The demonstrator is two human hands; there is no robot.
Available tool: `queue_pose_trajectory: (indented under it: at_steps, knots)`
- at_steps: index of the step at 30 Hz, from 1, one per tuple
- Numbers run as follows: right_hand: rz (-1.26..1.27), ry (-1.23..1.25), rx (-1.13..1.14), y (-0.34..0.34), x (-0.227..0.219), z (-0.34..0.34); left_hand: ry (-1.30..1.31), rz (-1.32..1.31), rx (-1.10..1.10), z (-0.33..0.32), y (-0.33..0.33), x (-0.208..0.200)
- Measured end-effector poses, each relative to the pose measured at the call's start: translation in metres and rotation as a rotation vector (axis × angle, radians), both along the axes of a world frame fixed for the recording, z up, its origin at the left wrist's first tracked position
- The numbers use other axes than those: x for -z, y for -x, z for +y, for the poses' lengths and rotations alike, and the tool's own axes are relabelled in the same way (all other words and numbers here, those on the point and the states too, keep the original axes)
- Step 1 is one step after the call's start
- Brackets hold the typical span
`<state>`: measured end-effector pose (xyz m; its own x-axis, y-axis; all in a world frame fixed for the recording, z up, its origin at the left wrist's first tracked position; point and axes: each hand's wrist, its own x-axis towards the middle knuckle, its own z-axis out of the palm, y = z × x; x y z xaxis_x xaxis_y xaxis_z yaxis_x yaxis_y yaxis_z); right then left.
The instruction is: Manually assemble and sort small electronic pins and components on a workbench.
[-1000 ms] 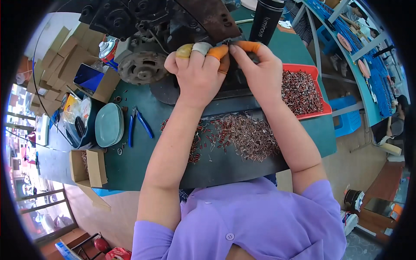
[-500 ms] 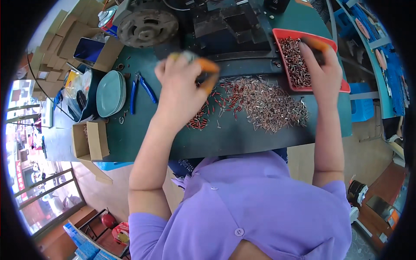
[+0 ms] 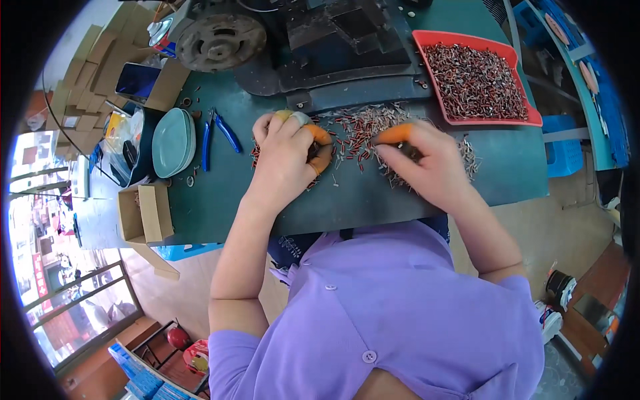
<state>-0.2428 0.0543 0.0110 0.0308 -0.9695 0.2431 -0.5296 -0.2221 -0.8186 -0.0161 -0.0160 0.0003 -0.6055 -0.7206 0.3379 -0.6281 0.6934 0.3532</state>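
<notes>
Both my left hand (image 3: 283, 150) and right hand (image 3: 433, 160) curl over the near pile (image 3: 377, 120) — picking, I judge (whether they grip, I can't tell); next calls for delicate pinching.

No lettering or number can be read. Far left of the blue-handled metal pliers (image 3: 219, 137) and lower down, against the bright window, a narrow upright red strip (image 3: 40, 275) bears pale marks, too small and washed out to make out. Up and left of the pliers, a cylindrical red-and-blue can with a silvery top (image 3: 160, 35) shows only blurred colouring. Farther left of the pliers, a small white rectangular label (image 3: 71, 121) sits among stacked brown cardboard cartons (image 3: 90, 93), illegible. Well below the pliers, a glossy red-and-yellow package (image 3: 198, 357) shows coloured patches without legible wording.
</notes>
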Motion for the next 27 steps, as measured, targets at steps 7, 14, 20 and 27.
queue_pose_trajectory:
  at_steps: [7, 14, 20, 27]
  knots:
    - [0.024, -0.036, -0.043, -0.009, 0.008, -0.005, 0.083, -0.038, -0.002, 0.002, 0.0, -0.005]
    - [0.012, -0.084, -0.027, -0.008, 0.01, 0.002, 0.081, -0.205, 0.053, -0.008, 0.006, -0.009]
    - [-0.097, -0.156, -0.01, -0.013, 0.012, 0.004, -0.046, -0.061, 0.046, -0.007, 0.005, -0.007]
    - [-0.895, -0.782, -0.151, -0.025, 0.0, -0.011, -0.537, 0.616, 0.032, 0.013, 0.012, -0.001]
